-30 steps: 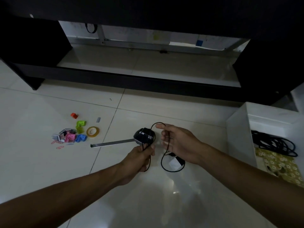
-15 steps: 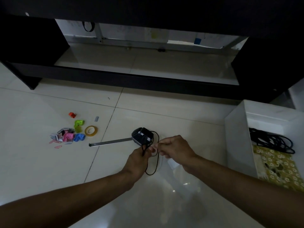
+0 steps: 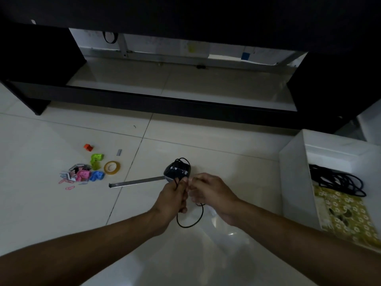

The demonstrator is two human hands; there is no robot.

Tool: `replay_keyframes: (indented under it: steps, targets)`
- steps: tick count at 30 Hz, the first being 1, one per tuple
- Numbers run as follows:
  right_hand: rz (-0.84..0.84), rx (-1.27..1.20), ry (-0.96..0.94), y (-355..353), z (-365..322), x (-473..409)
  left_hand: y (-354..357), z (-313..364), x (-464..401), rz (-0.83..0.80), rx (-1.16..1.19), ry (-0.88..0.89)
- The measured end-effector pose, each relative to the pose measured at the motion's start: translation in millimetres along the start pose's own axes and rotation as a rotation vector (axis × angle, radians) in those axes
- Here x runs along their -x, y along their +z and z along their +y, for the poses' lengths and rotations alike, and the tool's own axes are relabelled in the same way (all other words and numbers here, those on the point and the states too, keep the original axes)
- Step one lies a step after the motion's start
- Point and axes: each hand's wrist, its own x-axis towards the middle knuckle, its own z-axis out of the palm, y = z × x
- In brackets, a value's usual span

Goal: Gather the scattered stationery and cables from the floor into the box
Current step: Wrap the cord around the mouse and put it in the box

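My left hand (image 3: 172,195) grips a thin black cable (image 3: 190,221) gathered into loops; one loop hangs below the hands and smaller loops stick up above them. My right hand (image 3: 210,193) pinches the same cable right beside the left. Just beyond the hands a black tape measure (image 3: 175,172) lies on the floor with its metal blade (image 3: 136,182) pulled out to the left. A white box (image 3: 292,182) stands at the right and holds a coiled black cable (image 3: 338,180) and a floral yellow cloth (image 3: 348,215).
On the tiled floor at the left lie coloured binder clips (image 3: 90,172), a roll of clear tape (image 3: 112,167), an orange clip (image 3: 88,147), a staple strip (image 3: 119,152) and pink paper clips (image 3: 69,187). A low dark cabinet (image 3: 185,106) runs across behind.
My right hand came in from the stretched-out cable to meet the left hand. The loose loop on the floor shrank, and more loops sit gathered in the left hand.
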Motion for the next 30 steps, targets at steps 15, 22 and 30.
replay_keyframes:
  steps: [15, 22, 30]
  targets:
    - [-0.384, 0.906, -0.371, -80.7, -72.3, -5.1, -17.8, 6.8, -7.4, -0.168, -0.191, -0.054]
    - [0.061, 0.525, -0.395, -52.9, -54.8, -22.1, -20.9, 5.3, -5.2, -0.241, -0.300, 0.072]
    - [0.087, -0.227, -0.020, -25.3, -13.9, -9.2, -12.0, -2.3, -7.7, -0.108, -0.155, 0.025]
